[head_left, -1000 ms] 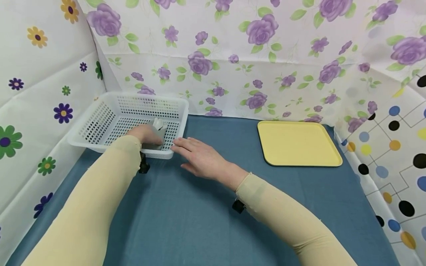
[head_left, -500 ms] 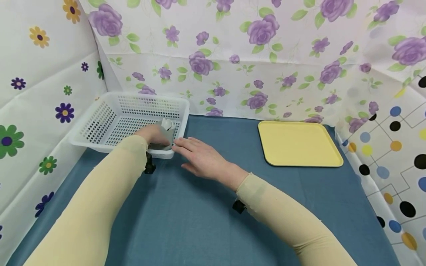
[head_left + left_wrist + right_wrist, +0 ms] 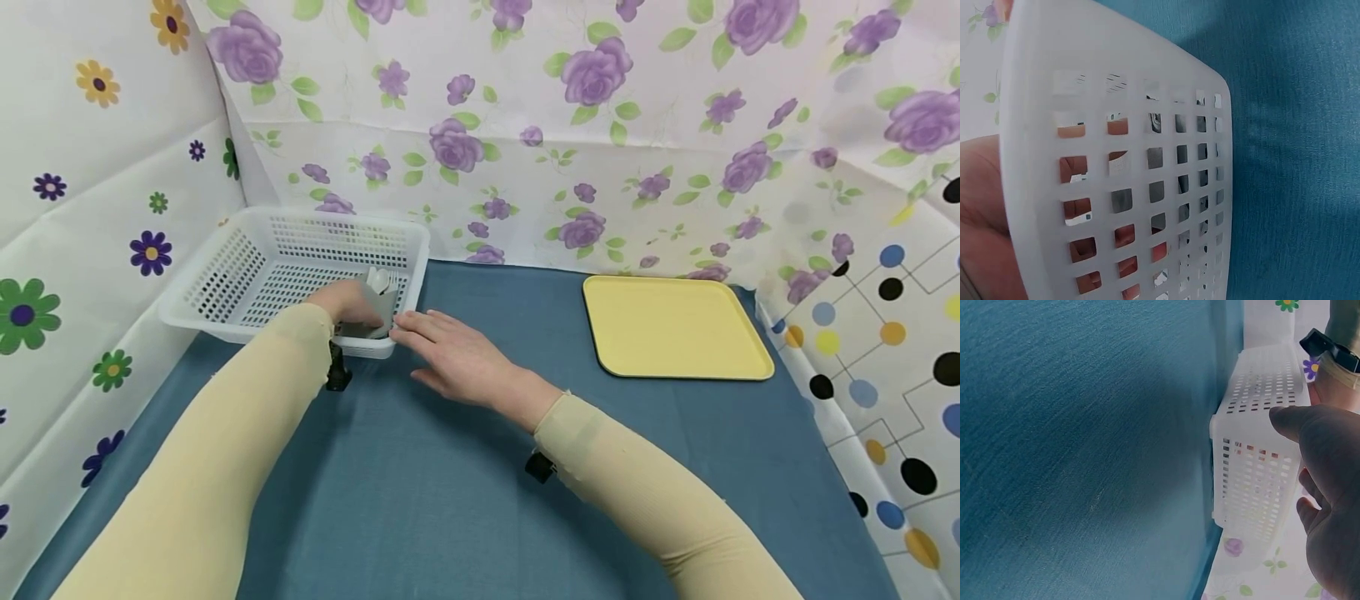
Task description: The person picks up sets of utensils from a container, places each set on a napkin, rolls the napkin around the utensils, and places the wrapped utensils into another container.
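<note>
A white perforated plastic basket stands at the back left of the table. Inside its right front part, my left hand holds a grey holder-like piece, with white spoon-like and fork-like tops showing above it. The fingers are mostly hidden; in the left wrist view the hand appears beyond the basket wall and through its holes. My right hand lies at the basket's right front corner, fingers fairly straight, fingertips at the rim. The right wrist view shows this hand beside the basket.
A yellow rectangular tray lies at the back right on the blue tablecloth. Flower-patterned sheets hang behind and to the left, and a dotted sheet borders the right side.
My left hand and the grey piece have shifted a little to the right inside the basket, then stayed there. The right hand has kept its place at the corner.
</note>
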